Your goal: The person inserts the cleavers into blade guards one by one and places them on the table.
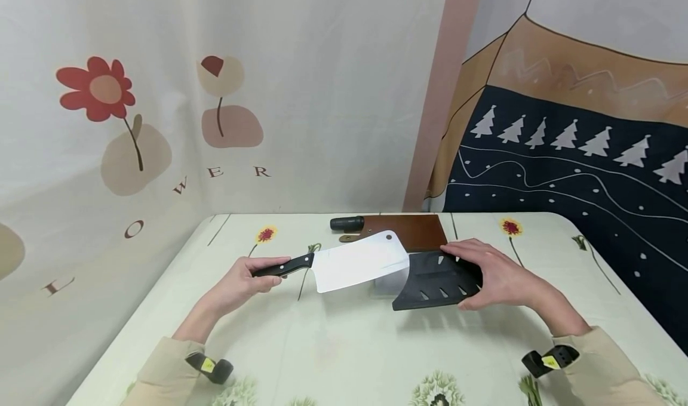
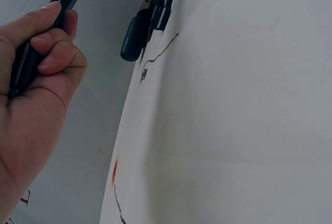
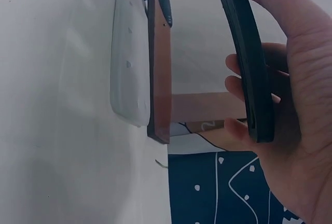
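Note:
My left hand (image 1: 244, 283) grips the black riveted handle (image 1: 283, 267) of a cleaver. The cleaver's broad bright blade (image 1: 360, 263) points right, with a small hole near its upper far corner. My right hand (image 1: 497, 274) holds a black blade guard (image 1: 438, 280) with slanted slots, thumb below and fingers over the top. Blade end and guard's left edge meet in the head view; whether the blade is inside I cannot tell. The left wrist view shows curled fingers around the handle (image 2: 65, 1). In the right wrist view the guard (image 3: 251, 73) lies between thumb and fingers.
Behind the blade lies a brown sheath (image 1: 414, 231) with a dark handle (image 1: 346, 223) beside it. A pale, translucent cover (image 3: 129, 63) lies in front of that sheath, mostly hidden in the head view. A printed cloth covers the table (image 1: 333, 346); curtains hang behind.

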Action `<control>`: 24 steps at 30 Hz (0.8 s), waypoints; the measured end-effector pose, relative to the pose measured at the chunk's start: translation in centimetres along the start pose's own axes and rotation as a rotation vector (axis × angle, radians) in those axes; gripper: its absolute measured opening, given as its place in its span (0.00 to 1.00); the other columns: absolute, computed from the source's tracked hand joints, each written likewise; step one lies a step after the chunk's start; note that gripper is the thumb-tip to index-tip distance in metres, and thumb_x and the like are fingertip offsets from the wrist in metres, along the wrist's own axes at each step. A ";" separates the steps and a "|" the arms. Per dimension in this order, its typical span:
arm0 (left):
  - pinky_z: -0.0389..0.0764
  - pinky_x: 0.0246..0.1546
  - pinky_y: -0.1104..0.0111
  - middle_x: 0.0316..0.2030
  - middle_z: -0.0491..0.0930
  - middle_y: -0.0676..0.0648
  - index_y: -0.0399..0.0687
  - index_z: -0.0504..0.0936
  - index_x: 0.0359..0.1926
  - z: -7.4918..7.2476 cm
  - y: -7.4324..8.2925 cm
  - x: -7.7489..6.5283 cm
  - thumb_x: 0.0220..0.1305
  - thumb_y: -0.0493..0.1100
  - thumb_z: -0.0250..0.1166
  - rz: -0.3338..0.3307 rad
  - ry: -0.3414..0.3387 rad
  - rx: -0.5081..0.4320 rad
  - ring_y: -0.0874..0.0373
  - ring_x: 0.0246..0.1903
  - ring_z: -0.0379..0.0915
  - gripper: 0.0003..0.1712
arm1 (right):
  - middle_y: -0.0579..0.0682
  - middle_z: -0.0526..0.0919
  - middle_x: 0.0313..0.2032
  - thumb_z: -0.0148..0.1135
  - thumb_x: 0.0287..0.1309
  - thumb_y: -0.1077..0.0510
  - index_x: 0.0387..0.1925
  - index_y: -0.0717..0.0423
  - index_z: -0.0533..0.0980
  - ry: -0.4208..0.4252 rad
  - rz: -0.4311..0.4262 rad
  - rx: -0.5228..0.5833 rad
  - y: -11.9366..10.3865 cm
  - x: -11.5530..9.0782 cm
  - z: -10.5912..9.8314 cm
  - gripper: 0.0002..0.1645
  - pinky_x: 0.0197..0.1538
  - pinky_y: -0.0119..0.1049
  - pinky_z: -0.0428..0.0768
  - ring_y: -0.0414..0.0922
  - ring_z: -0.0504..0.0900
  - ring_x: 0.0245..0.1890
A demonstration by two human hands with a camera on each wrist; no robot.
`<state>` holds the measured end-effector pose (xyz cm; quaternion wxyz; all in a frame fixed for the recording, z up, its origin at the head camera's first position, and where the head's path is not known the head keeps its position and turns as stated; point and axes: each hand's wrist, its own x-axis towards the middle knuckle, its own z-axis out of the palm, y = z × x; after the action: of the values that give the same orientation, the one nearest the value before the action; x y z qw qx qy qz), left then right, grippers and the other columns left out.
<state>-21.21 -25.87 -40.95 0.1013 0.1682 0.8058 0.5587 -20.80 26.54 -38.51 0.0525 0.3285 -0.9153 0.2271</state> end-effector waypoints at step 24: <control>0.78 0.37 0.69 0.58 0.80 0.37 0.34 0.79 0.64 -0.7 0.6 0.0 0.64 0.32 0.70 0.042 -0.039 -0.004 0.59 0.39 0.75 0.27 | 0.55 0.78 0.63 0.87 0.31 0.44 0.68 0.56 0.74 0.044 -0.001 0.033 -0.2 -0.1 0.2 0.59 0.56 0.65 0.74 0.57 0.72 0.62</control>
<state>-21.38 -26.28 -40.19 0.1053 0.1958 0.7989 0.5589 -20.60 26.40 -38.63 0.0672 0.3249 -0.9098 0.2494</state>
